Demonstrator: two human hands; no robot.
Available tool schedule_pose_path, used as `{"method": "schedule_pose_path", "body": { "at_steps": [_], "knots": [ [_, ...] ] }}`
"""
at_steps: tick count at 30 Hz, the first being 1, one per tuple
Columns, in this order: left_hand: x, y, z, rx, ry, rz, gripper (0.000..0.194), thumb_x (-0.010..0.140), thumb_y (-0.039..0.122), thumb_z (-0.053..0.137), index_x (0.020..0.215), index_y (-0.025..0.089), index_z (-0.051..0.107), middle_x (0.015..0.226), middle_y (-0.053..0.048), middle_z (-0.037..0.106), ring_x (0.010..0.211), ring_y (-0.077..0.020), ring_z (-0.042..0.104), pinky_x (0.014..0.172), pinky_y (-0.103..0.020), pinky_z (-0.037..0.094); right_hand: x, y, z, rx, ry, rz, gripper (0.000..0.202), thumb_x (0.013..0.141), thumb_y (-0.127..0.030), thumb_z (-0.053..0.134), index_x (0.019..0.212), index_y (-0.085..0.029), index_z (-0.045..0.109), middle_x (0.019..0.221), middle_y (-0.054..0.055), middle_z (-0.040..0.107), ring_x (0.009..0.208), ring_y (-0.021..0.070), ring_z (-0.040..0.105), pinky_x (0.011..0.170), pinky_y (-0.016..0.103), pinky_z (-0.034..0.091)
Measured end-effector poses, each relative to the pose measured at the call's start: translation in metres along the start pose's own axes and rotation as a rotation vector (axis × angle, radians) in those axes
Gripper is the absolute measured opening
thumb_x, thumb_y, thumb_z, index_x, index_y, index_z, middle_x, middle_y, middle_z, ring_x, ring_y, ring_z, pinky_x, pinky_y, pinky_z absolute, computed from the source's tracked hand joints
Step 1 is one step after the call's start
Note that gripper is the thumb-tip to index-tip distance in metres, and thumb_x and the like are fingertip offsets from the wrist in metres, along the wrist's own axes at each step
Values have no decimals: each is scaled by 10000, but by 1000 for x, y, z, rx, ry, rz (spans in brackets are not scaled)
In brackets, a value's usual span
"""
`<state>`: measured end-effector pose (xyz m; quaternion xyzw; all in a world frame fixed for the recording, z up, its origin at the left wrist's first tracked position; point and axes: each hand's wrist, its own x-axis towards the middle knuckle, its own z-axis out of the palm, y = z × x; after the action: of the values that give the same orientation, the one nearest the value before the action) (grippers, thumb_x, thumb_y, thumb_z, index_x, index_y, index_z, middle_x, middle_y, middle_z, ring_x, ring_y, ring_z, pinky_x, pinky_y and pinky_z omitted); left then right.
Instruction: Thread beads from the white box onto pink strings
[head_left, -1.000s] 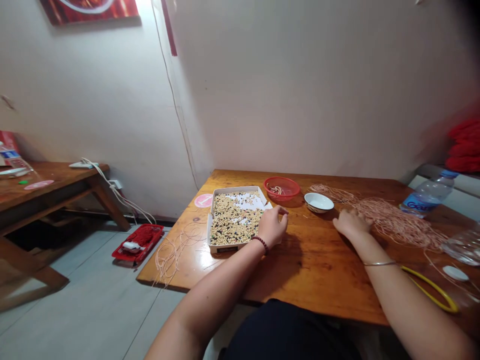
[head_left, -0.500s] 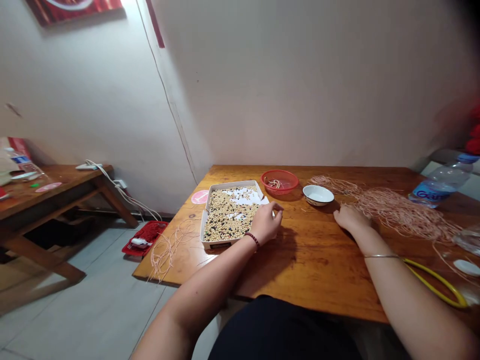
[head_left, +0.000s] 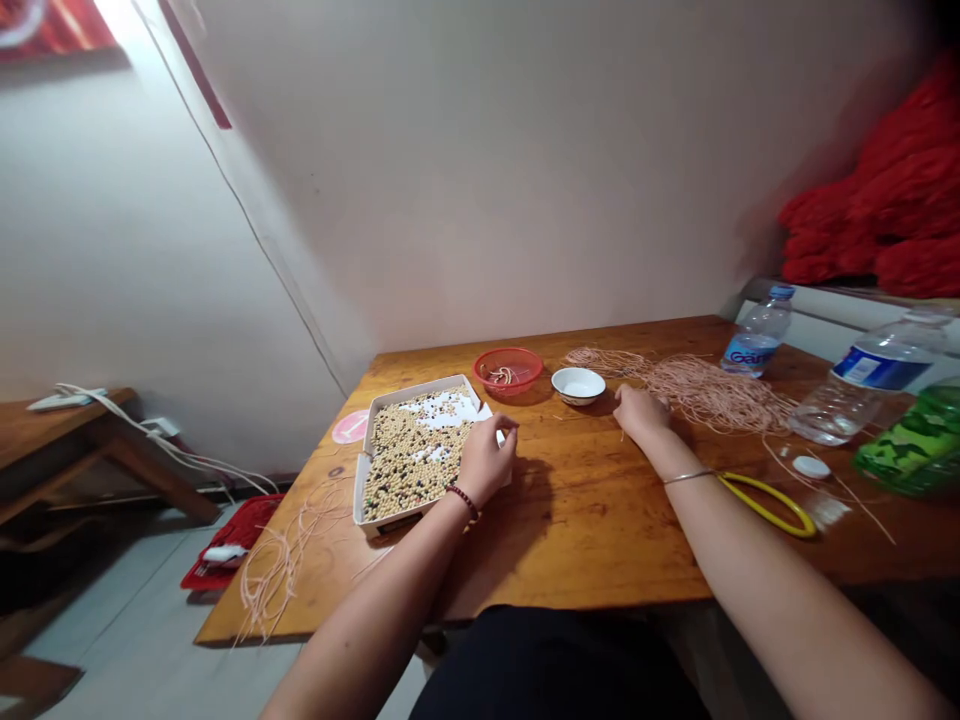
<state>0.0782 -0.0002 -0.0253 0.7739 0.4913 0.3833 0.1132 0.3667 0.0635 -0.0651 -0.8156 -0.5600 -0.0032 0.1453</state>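
My left forearm extends obliquely from the lower edge of the head view, its hand (head_left: 487,460) loosely curled beside the right side of the bead-filled tray (head_left: 362,490); I cannot tell whether its fingertips meet or grip anything. My right forearm angles inward from the lower right, and its hand (head_left: 643,412) is lowered at the table (head_left: 600,540) with fingers bent, between the white bowl (head_left: 578,386) and the pale pink strands (head_left: 720,392), its grip hidden from me.
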Motion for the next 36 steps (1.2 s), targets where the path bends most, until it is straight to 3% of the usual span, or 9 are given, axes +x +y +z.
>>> {"method": "schedule_pose_path", "body": {
  "at_steps": [8,13,17,23,26,30,36],
  "knots": [
    [-1,1,1,-1,-16,12,136,836,184,513,881,201,641,904,-31,685,894,-177,602,825,-304,446,-1,-4,-4,24,-14,31,255,768,-196,535,1010,-122,566,936,170,664,941,283,616,830,412,374],
    [-3,4,-1,-11,-24,10,137,835,181,511,886,198,637,910,-32,682,898,-180,598,828,-305,445,-6,-7,-13,159,101,42,212,768,-263,524,948,-164,573,838,114,668,829,255,611,737,354,381],
    [-3,5,-1,-17,-11,43,124,838,190,512,878,200,629,904,-30,680,886,-181,595,812,-298,443,-16,-16,-23,311,218,-24,186,773,-266,510,936,-186,551,871,95,664,764,229,584,630,298,358],
    [-4,3,1,-15,-19,66,125,845,195,505,890,197,621,890,-28,678,878,-174,597,815,-291,444,-39,-40,-31,401,278,-216,160,785,-231,486,938,-194,512,862,91,645,738,220,569,612,284,342],
    [-6,5,1,-4,-58,69,140,848,199,505,939,201,611,933,-36,675,903,-178,600,822,-295,449,-48,-50,-27,498,206,-353,122,776,-219,489,896,-204,500,799,59,629,665,185,557,609,273,359],
    [-10,11,0,6,-138,162,254,852,209,514,1104,208,540,1058,-59,651,974,-188,590,859,-310,447,-65,-64,-23,667,19,-536,125,766,-225,502,888,-208,483,846,33,622,616,136,535,622,254,396],
    [-15,14,6,170,-193,247,347,861,274,529,1180,172,439,1048,-104,633,995,-231,582,829,-351,466,-95,-81,-26,665,-147,-665,203,778,-166,436,975,-211,460,944,44,641,785,160,597,705,263,427]
  ]
}}
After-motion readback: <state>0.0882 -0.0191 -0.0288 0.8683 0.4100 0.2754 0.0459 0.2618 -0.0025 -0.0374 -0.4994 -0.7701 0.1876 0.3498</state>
